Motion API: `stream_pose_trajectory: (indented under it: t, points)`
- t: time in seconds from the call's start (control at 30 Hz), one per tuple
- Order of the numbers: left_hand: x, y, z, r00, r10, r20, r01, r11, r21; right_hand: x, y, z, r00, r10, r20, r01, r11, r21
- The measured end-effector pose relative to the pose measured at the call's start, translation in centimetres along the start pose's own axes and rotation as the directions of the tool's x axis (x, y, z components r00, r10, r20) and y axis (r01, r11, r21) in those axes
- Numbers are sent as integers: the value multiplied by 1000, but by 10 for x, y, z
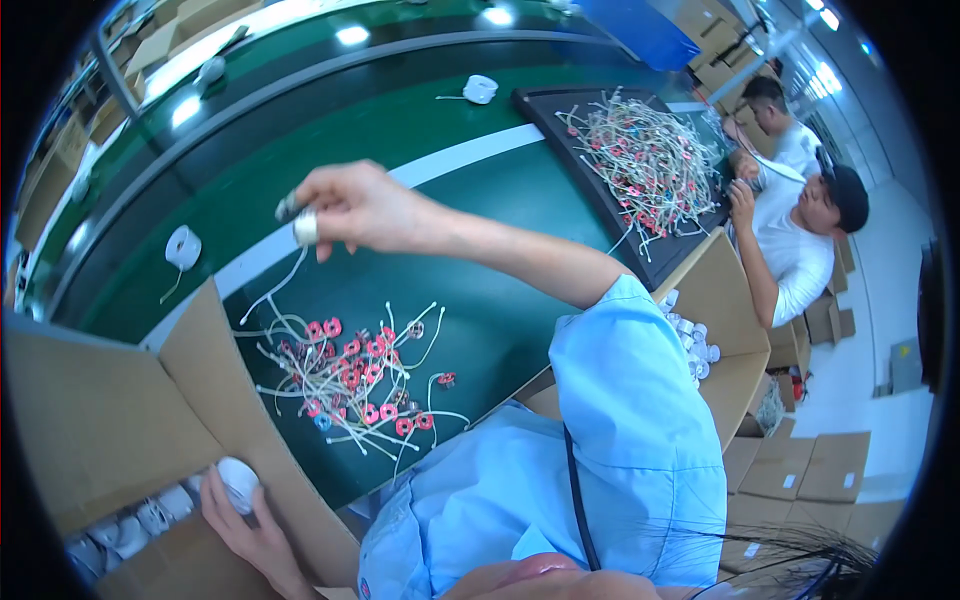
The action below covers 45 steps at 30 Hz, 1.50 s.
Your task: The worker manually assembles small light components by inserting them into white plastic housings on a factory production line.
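Observation:
At the left, my left hand (245, 525) closes round a white round plastic housing (238, 482) over an open cardboard box (215, 380). More white housings (135, 530) lie inside that box. My right hand (360, 208) reaches across above the green belt, fingers pinched, with light covers on some fingertips. A thin white wire (285, 280) hangs from the pinch; whatever is at its upper end is hidden by the fingers. Below lies a loose pile of small red ring-shaped parts with white wires (365, 370), a few of them blue or dark.
A black tray (570, 130) heaped with wired red parts stands at the far right. White housings with wires (182, 248) (480, 90) rest on the belt. Another cardboard box (735, 350) holds white pieces. Two people in white (800, 240) sit beyond, near a blue bin (640, 30).

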<state>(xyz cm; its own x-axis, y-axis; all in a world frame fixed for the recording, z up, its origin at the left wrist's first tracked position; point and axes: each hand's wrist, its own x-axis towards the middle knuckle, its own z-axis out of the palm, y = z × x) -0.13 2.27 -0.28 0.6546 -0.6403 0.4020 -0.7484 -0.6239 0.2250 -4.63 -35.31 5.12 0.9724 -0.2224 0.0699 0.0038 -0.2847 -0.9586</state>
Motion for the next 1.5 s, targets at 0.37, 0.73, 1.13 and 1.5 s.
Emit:
stream_pose_trajectory:
  t: [0.37,0.73,1.13,1.5]
  points:
    - [6,9,-17,952,-136,274,262,828,-496,-14,-5,24,986,-131,103,119,987,110]
    - [34,26,-12,964,-167,205,257,776,-576,-16,-22,80,936,-325,134,283,923,262]
    - [29,20,9,908,-153,391,327,-328,-886,-18,-22,63,946,-317,62,291,920,261]
    - [30,15,8,939,-19,343,343,72,-937,1,-46,53,910,-179,374,50,943,330]
